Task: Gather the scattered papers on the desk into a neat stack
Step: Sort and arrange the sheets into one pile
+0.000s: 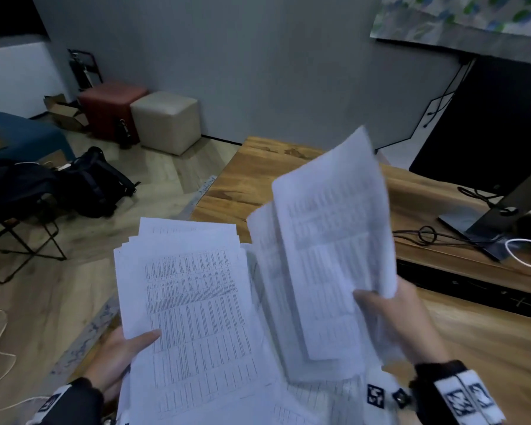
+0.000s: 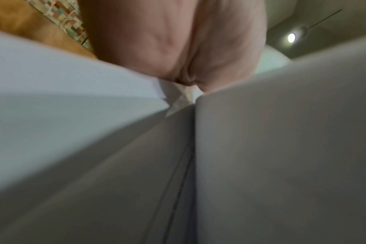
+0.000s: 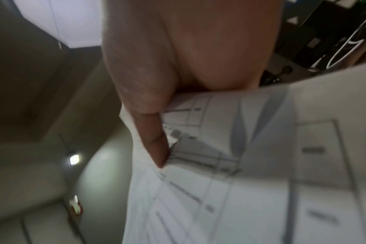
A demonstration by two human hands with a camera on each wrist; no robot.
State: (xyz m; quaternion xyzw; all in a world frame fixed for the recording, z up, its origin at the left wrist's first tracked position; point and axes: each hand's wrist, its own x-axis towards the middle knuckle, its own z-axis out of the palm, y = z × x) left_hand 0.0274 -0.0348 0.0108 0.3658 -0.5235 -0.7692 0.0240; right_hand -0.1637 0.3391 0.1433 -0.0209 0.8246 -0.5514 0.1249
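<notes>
Two bundles of printed white sheets are held up above the wooden desk. My left hand grips the lower left edge of an uneven stack of papers, thumb lying on the top sheet. My right hand pinches a second bundle of papers at its right edge, tilted upright and blurred. In the left wrist view the left hand meets the blank undersides of the papers. The right wrist view has the right hand's thumb pressed on printed papers.
A black monitor on its stand sits at the desk's right, with black cables and a white cable. On the floor to the left are a black bag, a folding chair, a red cube stool and a beige one.
</notes>
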